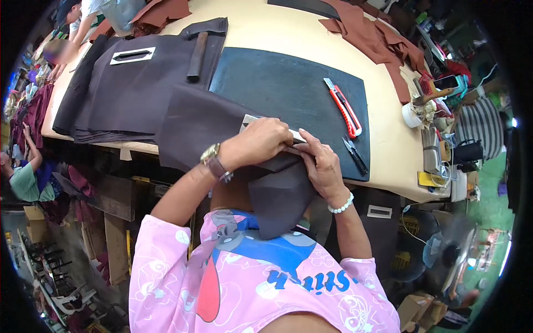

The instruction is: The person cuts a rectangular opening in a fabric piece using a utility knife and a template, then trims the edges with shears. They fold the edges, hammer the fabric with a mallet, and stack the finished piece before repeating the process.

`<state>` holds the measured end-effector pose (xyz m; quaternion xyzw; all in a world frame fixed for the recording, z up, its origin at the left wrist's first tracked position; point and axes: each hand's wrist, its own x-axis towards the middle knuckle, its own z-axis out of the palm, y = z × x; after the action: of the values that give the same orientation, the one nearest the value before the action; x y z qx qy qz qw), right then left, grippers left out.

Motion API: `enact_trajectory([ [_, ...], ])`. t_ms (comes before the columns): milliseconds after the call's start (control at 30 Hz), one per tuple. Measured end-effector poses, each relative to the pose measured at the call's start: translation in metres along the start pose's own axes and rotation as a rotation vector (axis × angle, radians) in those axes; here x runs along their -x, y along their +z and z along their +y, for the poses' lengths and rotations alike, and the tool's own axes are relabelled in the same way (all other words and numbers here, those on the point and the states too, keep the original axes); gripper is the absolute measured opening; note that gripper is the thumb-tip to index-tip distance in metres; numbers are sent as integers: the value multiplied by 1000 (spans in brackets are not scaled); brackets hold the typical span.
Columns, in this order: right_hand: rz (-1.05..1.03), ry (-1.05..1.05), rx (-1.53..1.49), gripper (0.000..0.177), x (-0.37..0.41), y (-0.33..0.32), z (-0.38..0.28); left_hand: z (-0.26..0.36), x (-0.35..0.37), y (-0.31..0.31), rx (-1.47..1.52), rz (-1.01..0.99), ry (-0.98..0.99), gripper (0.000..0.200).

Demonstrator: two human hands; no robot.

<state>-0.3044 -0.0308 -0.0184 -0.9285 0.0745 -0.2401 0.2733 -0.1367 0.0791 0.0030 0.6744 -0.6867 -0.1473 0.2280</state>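
A sheet of dark brown fabric (205, 116) lies over the front of the table, and a fold of it (283, 194) hangs down against my lap. On it rests a white strip-like piece (249, 119), partly covered by my fingers. My left hand (261, 141), with a watch on the wrist, is closed with fingertips pinched at the fabric and the white piece. Close beside it my right hand (323, 164), wearing a beaded bracelet, pinches the fabric's folded edge between thumb and fingers. The exact grip of the fingertips is hidden.
A black cutting mat (266, 72) bears a red utility knife (345, 108) and small dark-handled snips (355, 155). Left lies a stack of dark fabric (127, 89) with a hammer (197, 55) and a white slotted frame (132, 55). A white tub (411, 115) stands right. Other people work at left.
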Motion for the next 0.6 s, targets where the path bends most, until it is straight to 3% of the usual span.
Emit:
enact_trajectory([
  [267,69,-92,81,39,1,5,11,-31,6,-3,244,75,96,15],
  [533,43,-245,28,28,13,-8,21,-39,15,4,129,183,180,13],
  [600,97,64,-124,28,15,-5,16,-37,15,4,116,180,185,13],
])
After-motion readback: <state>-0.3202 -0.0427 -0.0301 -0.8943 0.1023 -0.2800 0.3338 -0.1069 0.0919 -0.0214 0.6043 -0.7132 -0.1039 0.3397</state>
